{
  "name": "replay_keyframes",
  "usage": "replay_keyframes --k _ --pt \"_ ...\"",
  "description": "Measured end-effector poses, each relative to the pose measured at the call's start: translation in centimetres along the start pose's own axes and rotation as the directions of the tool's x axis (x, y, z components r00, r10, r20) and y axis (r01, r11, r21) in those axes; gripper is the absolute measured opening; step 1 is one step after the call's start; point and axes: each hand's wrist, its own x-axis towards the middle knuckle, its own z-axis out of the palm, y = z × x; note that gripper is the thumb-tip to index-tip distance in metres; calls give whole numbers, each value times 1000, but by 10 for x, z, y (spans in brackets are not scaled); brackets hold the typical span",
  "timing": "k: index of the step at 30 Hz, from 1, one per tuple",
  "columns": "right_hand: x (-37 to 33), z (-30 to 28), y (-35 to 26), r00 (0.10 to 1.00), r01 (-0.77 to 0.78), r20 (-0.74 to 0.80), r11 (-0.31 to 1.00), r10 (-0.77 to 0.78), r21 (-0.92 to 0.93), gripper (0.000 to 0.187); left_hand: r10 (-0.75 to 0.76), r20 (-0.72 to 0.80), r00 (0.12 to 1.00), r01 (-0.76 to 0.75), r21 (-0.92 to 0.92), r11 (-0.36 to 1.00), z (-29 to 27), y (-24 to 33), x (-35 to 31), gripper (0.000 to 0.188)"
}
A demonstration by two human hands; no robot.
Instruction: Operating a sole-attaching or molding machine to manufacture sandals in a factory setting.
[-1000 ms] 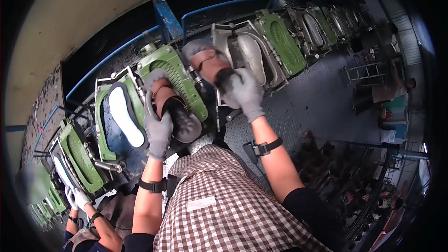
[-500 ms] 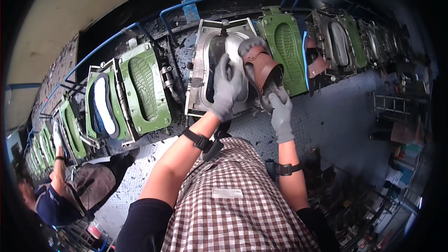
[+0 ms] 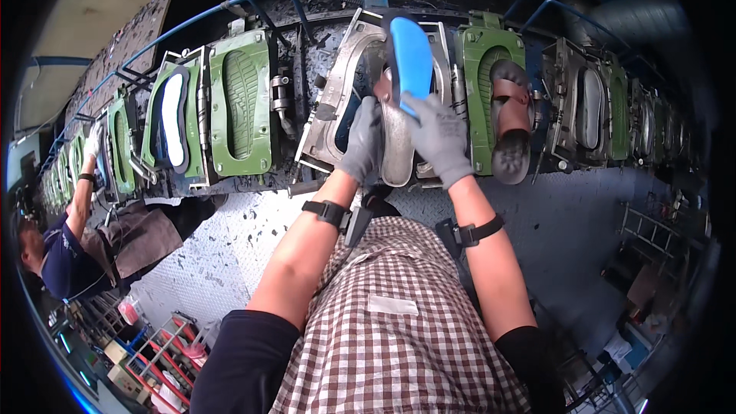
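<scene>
Two grey-gloved hands work a blue insole at a metal foot-shaped form in a row of sole moulds.

The left hand (image 3: 360, 142) is curled against the left edge of the metal form (image 3: 397, 155), fingers closed on it; the right hand (image 3: 438, 138) grips the lower end of the blue insole (image 3: 411, 55), which stands upright over the form in the open silver mould (image 3: 337, 100). Both wrists wear black bands. Just right, a brown sandal (image 3: 511, 119) lies on a green mould plate (image 3: 481, 69). To the left, another green plate (image 3: 241, 103) shows a tread pattern, and beside it one holds a white insole (image 3: 174, 119). A white rectangular label (image 3: 392, 304) sits on the checked apron below. Far left, a co-worker (image 3: 65, 249) reaches a gloved hand up to the moulds.
</scene>
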Motion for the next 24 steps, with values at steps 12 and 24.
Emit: replay_keyframes --k 12,24 --pt "-41 13 -2 933 -357 108 920 344 159 65 -149 -27 988 144 -140 980 31 41 20 69" --pt "-13 28 16 914 -384 -57 902 401 198 58 51 -54 997 -50 21 999 46 31 71 98"
